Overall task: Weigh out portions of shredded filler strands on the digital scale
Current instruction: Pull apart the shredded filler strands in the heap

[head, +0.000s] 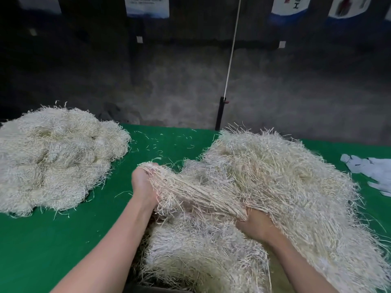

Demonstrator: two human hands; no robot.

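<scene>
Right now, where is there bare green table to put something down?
The widest bare patch is the near-left green table, between the left pile and the left forearm. A narrower strip runs between the left pile and the big pile, dotted with loose strands. The right side is crowded: big pile and white scraps.

Green-covered table (63,240), rounded heap of pale shredded strands (55,157) on its left side, larger heap (285,187) on the right, single strands (156,144) scattered between them, crumpled whitish material (372,174) (cloth or gloves, unclear) at the far right edge
</scene>
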